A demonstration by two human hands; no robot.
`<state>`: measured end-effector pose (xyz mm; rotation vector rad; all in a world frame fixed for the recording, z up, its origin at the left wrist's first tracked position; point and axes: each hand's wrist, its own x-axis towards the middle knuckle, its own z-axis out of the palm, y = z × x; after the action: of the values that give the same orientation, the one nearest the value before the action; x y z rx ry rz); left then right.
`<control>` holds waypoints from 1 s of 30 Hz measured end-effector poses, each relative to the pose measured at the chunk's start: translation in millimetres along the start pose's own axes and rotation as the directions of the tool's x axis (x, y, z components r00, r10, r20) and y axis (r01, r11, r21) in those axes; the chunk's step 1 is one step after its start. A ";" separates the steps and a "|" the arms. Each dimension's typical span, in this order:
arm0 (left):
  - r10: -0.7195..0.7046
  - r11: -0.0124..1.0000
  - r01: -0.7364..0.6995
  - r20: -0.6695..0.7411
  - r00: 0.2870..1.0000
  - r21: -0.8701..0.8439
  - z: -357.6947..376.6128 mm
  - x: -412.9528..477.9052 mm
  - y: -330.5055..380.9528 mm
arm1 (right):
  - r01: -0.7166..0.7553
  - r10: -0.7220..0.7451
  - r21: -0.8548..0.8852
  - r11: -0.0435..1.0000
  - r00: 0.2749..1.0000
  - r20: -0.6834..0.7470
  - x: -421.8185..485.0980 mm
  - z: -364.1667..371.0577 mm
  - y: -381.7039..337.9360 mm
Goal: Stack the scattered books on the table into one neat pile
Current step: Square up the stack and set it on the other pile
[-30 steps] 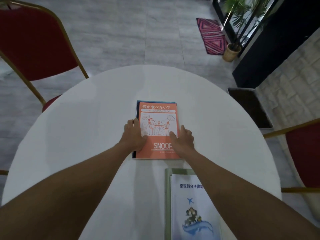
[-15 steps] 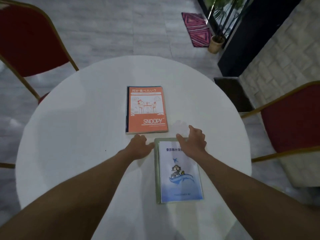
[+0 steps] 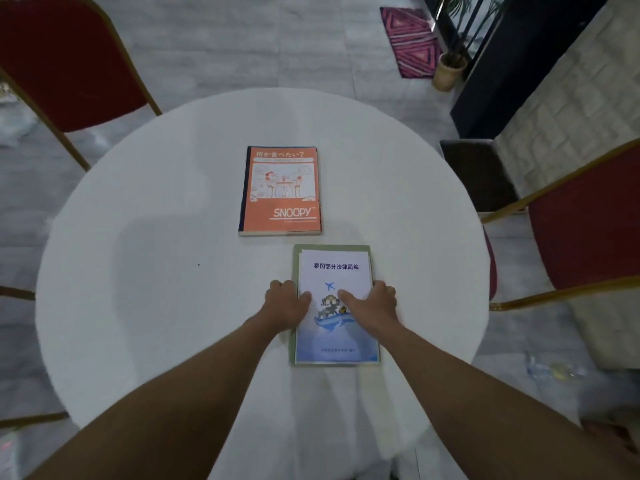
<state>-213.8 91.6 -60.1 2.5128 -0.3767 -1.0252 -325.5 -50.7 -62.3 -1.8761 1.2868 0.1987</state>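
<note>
Both hands sit on the near book, one at each long edge. Left hand (image 3: pixel 285 301) curls over the book's left side, fingers bent down along the edge and thumb lying on the cover. Right hand (image 3: pixel 372 301) grips the opposite side the same way, its thumb stretched inward across the picture on the front; whether the fingers reach under the book cannot be told. That white and blue booklet (image 3: pixel 334 306), with an aeroplane and a whale drawn on it, lies on top of a green book (image 3: pixel 293 306) whose border shows along the left and far edges; together they rest flat on the near right part of the round white table (image 3: pixel 138 271). Just beyond them, near but not touching, an orange notebook (image 3: pixel 280 190) lies flat at the table's middle with another book's edge showing beneath it. Red chairs stand at the far left (image 3: pixel 69 64) and at the right (image 3: pixel 588 230). On the floor far right lie a pink rug (image 3: pixel 412 43) and a potted plant (image 3: pixel 448 71).
</note>
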 end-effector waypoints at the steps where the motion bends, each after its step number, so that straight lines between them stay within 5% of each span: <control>1: -0.018 0.999 0.018 -0.012 1.000 -0.046 1.0 -0.8 1.7 | -0.012 0.012 0.032 0.999 1.000 0.010 1.8 -1.3 -0.1; 9: -0.080 0.944 0.056 -0.062 0.995 -0.326 2.3 -16.7 6.9 | 0.076 -0.083 0.258 0.963 0.996 0.015 -0.5 -5.4 5.7; 20: 0.036 0.961 -0.113 -0.289 0.957 -0.253 -56.0 -3.3 29.9 | 0.277 -0.299 0.352 0.894 0.954 0.008 3.0 -9.9 -47.1; 30: 0.058 0.957 -0.140 -0.307 0.950 -0.254 -130.8 73.3 47.2 | 0.322 -0.336 0.337 0.885 0.942 -0.015 66.8 -10.2 -147.9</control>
<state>-74.2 55.4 2.4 2.3212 -0.2501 -0.5990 -174.8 -85.6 -12.3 -1.7473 0.8860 -0.1520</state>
